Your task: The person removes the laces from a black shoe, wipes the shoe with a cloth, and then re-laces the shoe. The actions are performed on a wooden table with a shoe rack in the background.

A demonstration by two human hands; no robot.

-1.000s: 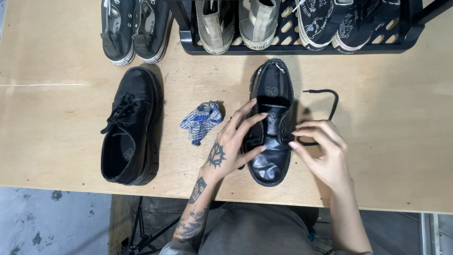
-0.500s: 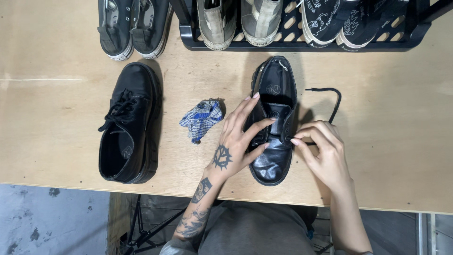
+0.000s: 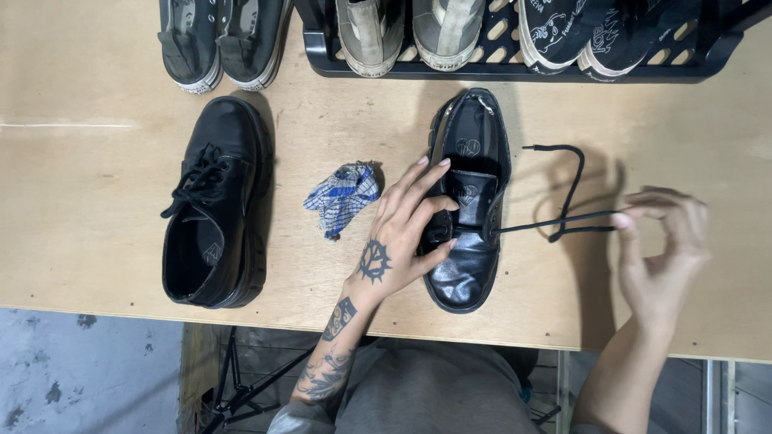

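Observation:
A black leather shoe [image 3: 469, 265] lies on the wooden table [image 3: 80, 201], toe toward me. My left hand [image 3: 406, 237] rests on its left side, fingers spread over the tongue and eyelets. A black lace [image 3: 563, 221] runs taut from the shoe out to the right. My right hand [image 3: 663, 253] pinches that lace far to the right of the shoe; the hand is blurred. A second black shoe [image 3: 213, 205], laced, lies to the left.
A crumpled blue-and-white checked cloth [image 3: 342, 197] lies between the two black shoes. A black slotted rack [image 3: 498, 68] at the back holds several shoes. A dark pair of sneakers [image 3: 221, 36] stands at the back left. The table's front edge is close to me.
My right hand has swung from beside the shoe far out to the right, drawing the lace taut through the eyelets. My left hand has stayed on the shoe.

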